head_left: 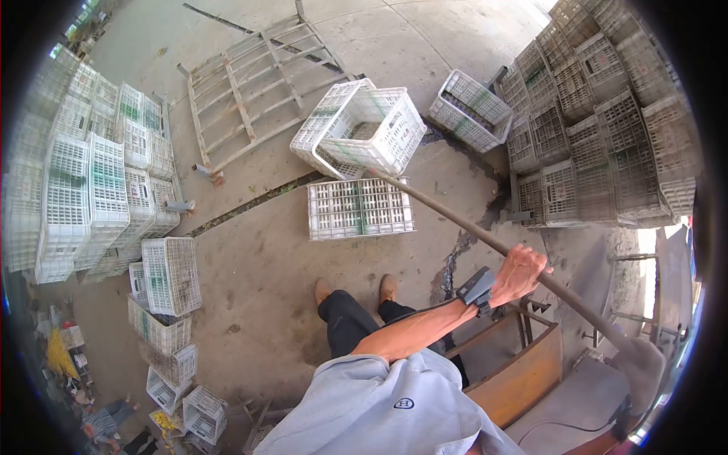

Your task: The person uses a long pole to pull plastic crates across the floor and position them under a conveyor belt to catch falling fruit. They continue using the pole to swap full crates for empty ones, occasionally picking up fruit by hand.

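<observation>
My left hand (519,273), bare with a dark device strapped at the wrist, is wrapped round the middle of a long brown pole (447,214). At the lower right my right hand (641,371), in what looks like a grey glove, closes round the near end of the pole; its fingers are blurred. The far tip of the pole meets the lower edge of a tilted white crate (387,136), which overlaps another white crate (309,136). Just below them, a white crate (361,218) with a green stripe lies on the concrete floor.
Tall crate stacks stand at left (106,182) and right (599,136). A rusty metal frame (250,98) lies at upper left, and another crate (466,114) at upper right. Brown metal furniture (523,375) is beside my legs. A person (106,421) is at lower left.
</observation>
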Tool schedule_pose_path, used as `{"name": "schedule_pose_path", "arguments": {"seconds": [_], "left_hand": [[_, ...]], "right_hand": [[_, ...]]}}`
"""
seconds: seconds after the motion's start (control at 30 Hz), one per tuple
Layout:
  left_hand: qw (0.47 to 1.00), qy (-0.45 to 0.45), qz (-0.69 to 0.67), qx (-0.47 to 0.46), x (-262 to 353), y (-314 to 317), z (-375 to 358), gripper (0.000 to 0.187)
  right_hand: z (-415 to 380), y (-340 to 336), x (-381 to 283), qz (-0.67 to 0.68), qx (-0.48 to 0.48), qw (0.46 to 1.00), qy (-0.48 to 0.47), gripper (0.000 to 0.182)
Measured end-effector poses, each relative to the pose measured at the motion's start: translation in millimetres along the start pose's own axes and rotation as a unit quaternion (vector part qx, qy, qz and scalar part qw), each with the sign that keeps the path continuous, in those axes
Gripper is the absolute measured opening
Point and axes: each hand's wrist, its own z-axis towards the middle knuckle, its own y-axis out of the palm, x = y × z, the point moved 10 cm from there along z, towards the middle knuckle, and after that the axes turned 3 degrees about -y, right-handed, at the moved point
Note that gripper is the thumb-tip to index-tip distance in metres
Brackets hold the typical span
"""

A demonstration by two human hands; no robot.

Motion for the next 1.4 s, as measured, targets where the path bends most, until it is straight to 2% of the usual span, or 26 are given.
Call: {"name": "schedule_pose_path", "arguments": {"seconds": [0.07,0.17,0.2,0.3,0.33,0.43,0.57,0.7,0.77,0.8,0.9,1.0,1.1,1.23,1.27,1.33,1.4], "left_hand": [[1.000,0.019,-0.008,-0.002,6,33,17,0.021],[1.000,0.021,-0.008,0.004,-23,54,17,0.018],[1.000,0.017,-0.012,0.005,-45,52,5,0.017],[0.995,-0.074,0.031,-0.052,-145,53,-62,0.012],[0.992,-0.093,0.041,-0.068,-165,45,-80,0.012],[0.987,-0.135,0.058,-0.071,-185,2,-131,0.015],[0.970,-0.177,0.154,-0.061,-216,-46,-213,0.021],[0.937,-0.262,0.231,-0.013,-255,-161,-349,0.020],[0.911,-0.318,0.260,0.039,-239,-221,-414,0.016],[0.900,-0.354,0.252,0.031,-226,-245,-444,0.013],[0.867,-0.380,0.314,0.070,-184,-288,-525,0.015],[0.821,-0.486,0.281,0.107,-171,-293,-605,0.034],[0.790,-0.520,0.276,0.174,-161,-280,-669,0.037],[0.752,-0.553,0.271,0.237,-149,-261,-742,0.027],[0.739,-0.564,0.273,0.246,-146,-259,-759,0.024],[0.712,-0.588,0.277,0.265,-139,-267,-794,0.018],[0.676,-0.587,0.291,0.336,-126,-290,-832,0.013]], "right_hand": [[-12,-15,1,-0.001,0.032,0.999,-0.008,0.041],[-15,20,-47,-0.175,0.009,0.978,-0.116,0.040],[-14,51,-72,-0.224,-0.006,0.961,-0.163,0.038],[-14,147,-114,-0.252,-0.102,0.934,-0.232,0.034],[-20,172,-128,-0.271,-0.126,0.917,-0.264,0.031],[-48,202,-148,-0.275,-0.130,0.915,-0.265,0.035],[-49,251,-138,-0.166,-0.212,0.923,-0.275,0.038],[-83,353,-168,-0.111,-0.250,0.883,-0.381,0.037],[-110,393,-199,-0.078,-0.288,0.858,-0.417,0.038],[-118,400,-219,-0.062,-0.324,0.854,-0.403,0.041],[-148,433,-263,-0.058,-0.378,0.800,-0.462,0.044],[-190,456,-313,-0.053,-0.431,0.750,-0.499,0.041],[-246,486,-346,-0.157,-0.450,0.680,-0.556,0.040],[-323,538,-359,-0.295,-0.496,0.536,-0.616,0.039],[-333,558,-352,-0.322,-0.509,0.513,-0.612,0.042],[-386,559,-388,-0.317,-0.514,0.482,-0.635,0.042],[-428,567,-413,-0.288,-0.522,0.453,-0.663,0.047]]}}
